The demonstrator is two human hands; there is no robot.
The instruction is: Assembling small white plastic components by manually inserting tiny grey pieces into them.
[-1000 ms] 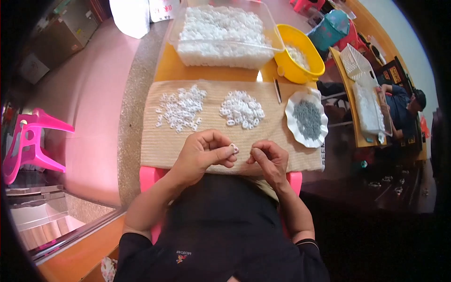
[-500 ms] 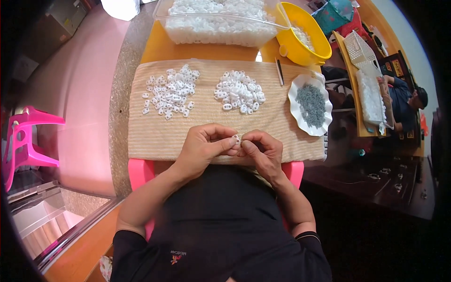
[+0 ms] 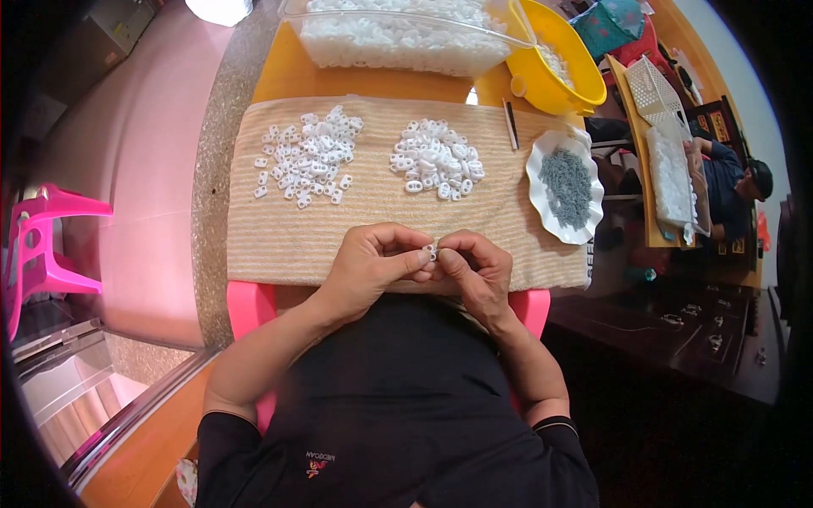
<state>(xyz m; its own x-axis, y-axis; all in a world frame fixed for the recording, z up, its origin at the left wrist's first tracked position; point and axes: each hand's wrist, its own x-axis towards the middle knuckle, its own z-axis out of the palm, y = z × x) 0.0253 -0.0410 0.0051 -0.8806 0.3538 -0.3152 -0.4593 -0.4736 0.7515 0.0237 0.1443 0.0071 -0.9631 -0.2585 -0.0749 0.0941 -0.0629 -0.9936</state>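
Observation:
Close to my body, over the front edge of the striped cloth, both hands meet fingertip to fingertip. A small white plastic piece with holes [image 3: 432, 251] sits between them. My left hand [image 3: 373, 261] pinches its left side with thumb and forefinger. From the right, the closed thumb and forefinger of my right hand [image 3: 477, 267] press against the same piece; anything smaller in that pinch is hidden. Beyond the hands lie two heaps of like white pieces, a looser left heap [image 3: 313, 157] and a tighter middle heap [image 3: 436, 158]. Small grey parts [image 3: 569, 188] fill a white wavy-rimmed dish [image 3: 542, 216] at right.
A beige striped cloth [image 3: 296, 241] covers the table's near part. Behind it stand a clear tub [image 3: 406, 59] of white pieces and a yellow basin [image 3: 584, 102]. Two thin pen-like sticks [image 3: 511, 125] lie near the dish. Far right, another person [image 3: 727, 182] sits beside a tray.
The view has shifted slightly, so the table things sit a little differently. My hands keep their pinch; the white piece has turned a little between the fingertips.

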